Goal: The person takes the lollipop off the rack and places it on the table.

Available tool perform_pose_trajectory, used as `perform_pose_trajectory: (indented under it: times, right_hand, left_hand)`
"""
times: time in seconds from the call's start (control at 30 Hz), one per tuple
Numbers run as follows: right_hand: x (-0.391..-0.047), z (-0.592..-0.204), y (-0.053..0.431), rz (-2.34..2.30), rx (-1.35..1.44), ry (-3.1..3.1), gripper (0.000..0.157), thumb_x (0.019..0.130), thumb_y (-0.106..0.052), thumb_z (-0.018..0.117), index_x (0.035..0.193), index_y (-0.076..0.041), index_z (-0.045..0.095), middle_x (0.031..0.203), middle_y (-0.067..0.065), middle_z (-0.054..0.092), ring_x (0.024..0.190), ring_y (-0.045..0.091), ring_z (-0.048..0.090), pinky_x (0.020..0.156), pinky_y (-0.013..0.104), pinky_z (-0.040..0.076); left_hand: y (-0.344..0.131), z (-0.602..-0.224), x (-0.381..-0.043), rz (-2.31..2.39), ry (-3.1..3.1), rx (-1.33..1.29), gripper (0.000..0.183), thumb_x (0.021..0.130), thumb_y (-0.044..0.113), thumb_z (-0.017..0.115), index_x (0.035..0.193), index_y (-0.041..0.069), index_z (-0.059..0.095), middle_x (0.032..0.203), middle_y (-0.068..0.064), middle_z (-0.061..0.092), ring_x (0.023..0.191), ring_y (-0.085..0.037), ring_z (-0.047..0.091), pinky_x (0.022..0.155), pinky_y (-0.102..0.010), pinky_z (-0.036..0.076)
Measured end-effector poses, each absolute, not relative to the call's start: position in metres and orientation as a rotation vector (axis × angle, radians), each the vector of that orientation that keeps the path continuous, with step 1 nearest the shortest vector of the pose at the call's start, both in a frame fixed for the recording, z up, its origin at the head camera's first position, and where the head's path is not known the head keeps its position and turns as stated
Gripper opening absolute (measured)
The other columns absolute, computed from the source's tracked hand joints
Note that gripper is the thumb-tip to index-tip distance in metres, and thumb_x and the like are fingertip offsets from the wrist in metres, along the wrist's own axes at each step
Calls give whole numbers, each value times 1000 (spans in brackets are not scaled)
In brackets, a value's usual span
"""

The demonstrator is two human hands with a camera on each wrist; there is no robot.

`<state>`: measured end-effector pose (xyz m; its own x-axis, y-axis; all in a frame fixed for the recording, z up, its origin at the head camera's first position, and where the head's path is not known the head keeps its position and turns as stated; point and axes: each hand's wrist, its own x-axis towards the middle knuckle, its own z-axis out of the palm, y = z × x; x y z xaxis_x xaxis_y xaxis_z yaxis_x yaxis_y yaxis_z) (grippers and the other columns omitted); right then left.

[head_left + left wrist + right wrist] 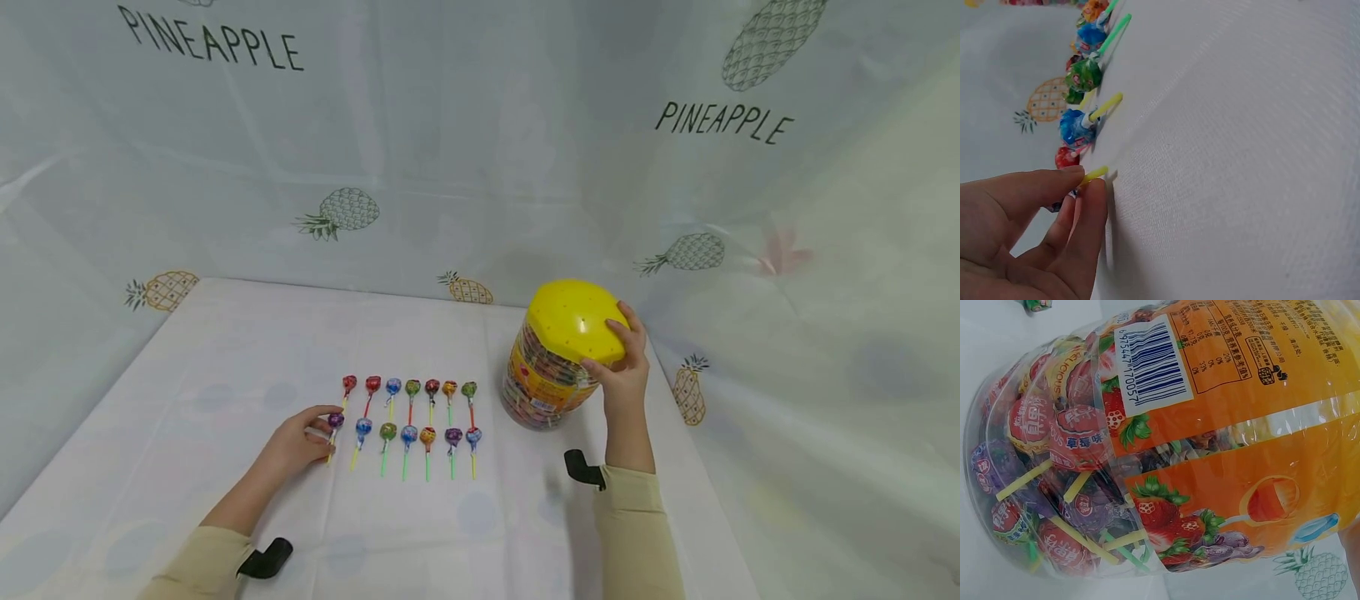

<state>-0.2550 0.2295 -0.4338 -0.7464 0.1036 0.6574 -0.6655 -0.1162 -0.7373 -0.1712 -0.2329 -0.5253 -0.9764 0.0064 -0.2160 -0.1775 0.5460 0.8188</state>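
My left hand [296, 442] pinches the yellow stick of a purple-wrapped lollipop [336, 420] at the left end of the front row. In the left wrist view, thumb and fingertips close on that yellow stick [1096, 173], and the candy head is mostly hidden behind the fingers. With my right hand [628, 362] I grip the yellow lid [573, 321] of a big clear jar [543, 379], thumb on the near side and fingers over the far edge. The jar leans slightly and holds many wrapped lollipops [1079, 437] behind an orange label [1229, 444].
Two rows of lollipops lie on the white-covered table [405, 542], such as a green one [387, 432] and a blue one [473, 436] in front, and a red one [373, 383] behind. A pineapple-print curtain [465, 167] hangs at the table's back edge.
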Motion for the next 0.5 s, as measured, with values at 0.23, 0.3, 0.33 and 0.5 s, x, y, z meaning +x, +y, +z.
perform_pose_trajectory:
  times: [0.23, 0.3, 0.33, 0.5]
  right_hand:
    - [-254, -433, 229, 1927, 620, -1628, 49, 75, -6, 85, 119, -1, 64, 153, 9, 29, 139, 34, 26, 101, 29, 43]
    - [-253, -433, 228, 1936, 619, -1623, 49, 75, -5, 85, 119, -1, 64, 153, 9, 29, 139, 33, 26, 101, 29, 43]
    - [-253, -432, 228, 1938, 619, -1621, 49, 75, -5, 84, 119, -1, 64, 153, 9, 29, 139, 33, 26, 101, 29, 43]
    - [-253, -433, 228, 1940, 617, -1624, 48, 76, -5, 84, 119, -2, 64, 153, 9, 28, 139, 33, 26, 102, 29, 43]
  left_hand:
    - [-231, -528, -174, 1325, 2621, -121, 59, 78, -5, 75, 133, 0, 53, 98, -11, 59, 73, -19, 57, 60, -32, 50]
    - [-231, -528, -174, 1307, 2637, -113, 59, 78, -5, 75, 133, 0, 54, 97, -10, 59, 73, -19, 56, 60, -32, 49]
    - [-230, -528, -174, 1300, 2644, -108, 58, 78, -4, 75, 132, 0, 54, 97, -10, 59, 72, -19, 56, 60, -32, 48]
    - [-229, -527, -174, 1285, 2653, -90, 58, 77, -4, 76, 131, 0, 56, 95, -9, 59, 70, -19, 53, 59, -32, 46]
